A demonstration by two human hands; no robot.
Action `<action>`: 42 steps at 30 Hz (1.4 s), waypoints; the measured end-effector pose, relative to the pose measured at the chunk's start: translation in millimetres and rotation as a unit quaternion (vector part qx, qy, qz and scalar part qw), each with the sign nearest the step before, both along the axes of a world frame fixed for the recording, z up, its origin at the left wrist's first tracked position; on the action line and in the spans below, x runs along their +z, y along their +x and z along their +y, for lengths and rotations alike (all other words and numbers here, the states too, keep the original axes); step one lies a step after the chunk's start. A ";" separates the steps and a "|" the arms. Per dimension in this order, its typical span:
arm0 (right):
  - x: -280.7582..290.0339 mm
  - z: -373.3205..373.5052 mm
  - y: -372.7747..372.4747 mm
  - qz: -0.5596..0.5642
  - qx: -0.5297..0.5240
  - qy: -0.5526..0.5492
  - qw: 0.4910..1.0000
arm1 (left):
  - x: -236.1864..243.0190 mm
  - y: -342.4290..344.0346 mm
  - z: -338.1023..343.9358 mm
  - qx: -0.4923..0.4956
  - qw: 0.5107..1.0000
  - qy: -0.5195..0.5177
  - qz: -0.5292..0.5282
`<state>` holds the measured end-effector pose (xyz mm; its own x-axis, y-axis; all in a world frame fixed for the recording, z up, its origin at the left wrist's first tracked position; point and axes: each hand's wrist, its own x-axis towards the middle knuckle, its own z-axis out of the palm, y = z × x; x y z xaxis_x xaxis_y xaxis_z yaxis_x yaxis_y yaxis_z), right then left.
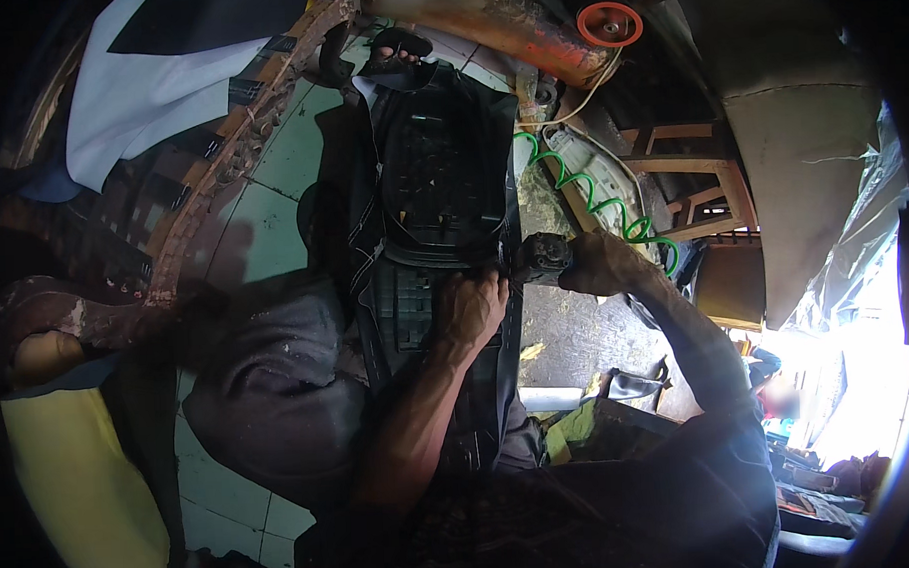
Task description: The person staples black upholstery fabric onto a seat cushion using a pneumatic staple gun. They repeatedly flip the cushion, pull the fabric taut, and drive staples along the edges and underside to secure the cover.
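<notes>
A black motorcycle seat (441, 174) lies underside up across my lap, its ribbed plastic base showing. Loose black cover material (366, 252) with pale stitching hangs along its edges. My left hand (472, 308) rests on the base near the right edge, fingers curled and pressed at the cover's margin. Just right of that edge, my right hand (604, 263) grips a dark, worn staple gun (545, 256), its nose turned toward the seat edge. The point where the nose meets the cover is too dark to make out.
A green coiled air hose (592, 194) runs behind my right hand. Wooden frames (696, 165) stand at right. A rough-edged bench (196, 178) with white and black sheets (158, 94) is at left. Yellow material (81, 487) lies lower left, above pale floor tiles (271, 190).
</notes>
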<state>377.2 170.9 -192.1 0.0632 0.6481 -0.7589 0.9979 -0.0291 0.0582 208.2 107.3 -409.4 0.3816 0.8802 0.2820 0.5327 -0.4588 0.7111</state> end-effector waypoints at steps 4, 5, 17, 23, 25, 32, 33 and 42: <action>-13.7 -3.3 0.3 0.004 0.035 0.027 0.999 | 15.2 -7.7 3.1 0.000 0.999 -0.036 0.013; -16.3 -4.3 0.4 -0.014 0.038 0.031 0.999 | 16.1 -9.0 3.7 -0.007 1.000 -0.029 0.004; -28.3 -19.2 8.1 0.031 0.005 0.011 0.999 | 24.5 -18.6 6.5 -0.015 0.998 -0.042 -0.042; -33.3 -11.3 3.9 0.023 0.009 0.005 1.000 | 33.7 -23.6 10.1 -0.003 0.992 -0.110 -0.065; -33.2 -9.4 -3.8 0.000 -0.029 -0.014 0.999 | 31.3 -21.0 10.0 -0.010 0.989 -0.136 -0.063; -25.8 -20.3 13.6 0.063 -0.027 0.013 0.998 | 31.4 -20.7 9.5 0.003 0.991 -0.106 -0.076; -26.5 -26.5 28.0 0.098 -0.073 0.032 0.992 | 33.0 -23.8 9.0 -0.003 0.991 -0.103 -0.087; -184.5 -159.6 100.1 0.346 -0.358 0.304 0.812 | 35.9 -42.2 11.3 -0.009 0.985 -0.067 -0.158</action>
<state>477.3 11.3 -376.7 0.2824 0.9018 -0.3272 0.5006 -0.4295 -0.7517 166.0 118.7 -373.5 0.3090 0.9116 0.2712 0.2683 -0.3571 0.8947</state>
